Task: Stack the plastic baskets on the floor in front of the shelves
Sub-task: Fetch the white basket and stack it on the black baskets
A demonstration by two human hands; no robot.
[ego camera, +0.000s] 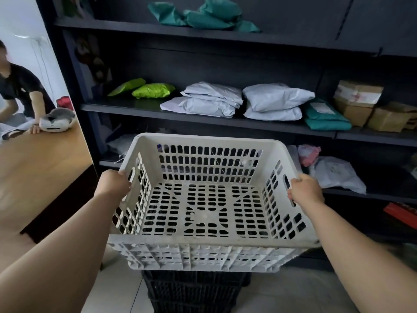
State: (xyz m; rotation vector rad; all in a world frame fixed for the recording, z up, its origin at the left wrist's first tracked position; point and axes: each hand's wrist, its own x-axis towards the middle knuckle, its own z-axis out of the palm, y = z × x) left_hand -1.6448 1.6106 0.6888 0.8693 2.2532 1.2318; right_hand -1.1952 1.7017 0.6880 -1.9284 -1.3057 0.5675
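White plastic basket (203,199), empty and slotted, is held above a black basket (194,290) on the tiled floor (282,290) before dark shelves (203,118); left hand (114,184) and right hand (305,190) each clench a side rim. Parcel labels too blurred to read

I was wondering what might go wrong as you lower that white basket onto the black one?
The white basket hides most of the black basket, so alignment is partly blind and it may seat crooked. The left hand and right hand grip its side rims, so fingers might get pinched when it nests.
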